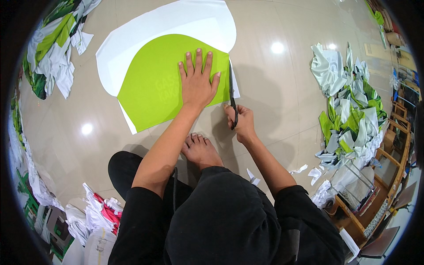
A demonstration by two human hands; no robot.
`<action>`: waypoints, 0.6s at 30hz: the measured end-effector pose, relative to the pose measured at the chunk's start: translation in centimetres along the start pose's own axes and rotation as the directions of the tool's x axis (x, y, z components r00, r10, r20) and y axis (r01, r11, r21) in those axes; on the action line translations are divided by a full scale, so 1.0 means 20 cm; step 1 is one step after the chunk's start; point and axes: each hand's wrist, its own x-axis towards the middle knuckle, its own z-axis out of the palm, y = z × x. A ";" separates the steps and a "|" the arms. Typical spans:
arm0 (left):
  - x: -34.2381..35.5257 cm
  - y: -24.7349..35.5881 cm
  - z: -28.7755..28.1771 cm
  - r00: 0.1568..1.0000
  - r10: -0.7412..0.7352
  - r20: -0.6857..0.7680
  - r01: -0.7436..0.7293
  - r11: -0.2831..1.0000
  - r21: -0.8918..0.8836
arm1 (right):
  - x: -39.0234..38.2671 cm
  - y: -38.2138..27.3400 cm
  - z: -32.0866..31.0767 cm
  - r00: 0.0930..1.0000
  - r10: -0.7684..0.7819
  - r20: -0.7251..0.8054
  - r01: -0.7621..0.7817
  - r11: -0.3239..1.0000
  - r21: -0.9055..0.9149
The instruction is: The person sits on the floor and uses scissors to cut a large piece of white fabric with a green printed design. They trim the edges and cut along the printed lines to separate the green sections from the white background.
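Head view, and across the pale floor [276, 143] the white cloth [190, 18] spreads at eleven o'clock, with the green cloth [148, 79] on top, nearer the centre! Left hand [198, 86] lies flat on the green, fingers spread wide, just shy of twelve; right hand [243, 121], at two, grips the scissors [232, 95] by the handles, blades pointing to twelve along the green's three-o'clock edge.

On the floor [282, 26] before me lies the cloth [150, 84], my left hand [197, 88] on it, scissors [232, 90] in my right hand [243, 121] at its right edge; one heap [55, 44] lies left, another heap [353, 110] right.
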 end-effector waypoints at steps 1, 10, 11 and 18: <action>0.00 0.00 0.00 1.000 -0.001 0.000 0.001 1.000 0.003 | 0.00 -0.01 0.00 1.000 0.000 0.002 0.000 1.000 -0.002; 0.00 -0.01 0.00 1.000 -0.008 0.015 0.008 1.000 -0.004 | 0.03 -0.05 0.02 1.000 0.009 0.003 -0.009 1.000 0.003; 0.00 0.00 0.00 1.000 -0.009 0.017 0.009 1.000 -0.006 | 0.03 -0.05 0.02 1.000 0.008 0.010 -0.008 1.000 0.010; 0.00 0.00 0.00 1.000 -0.010 0.026 0.010 1.000 0.003 | 0.07 -0.08 0.02 1.000 -0.003 0.030 0.002 1.000 0.029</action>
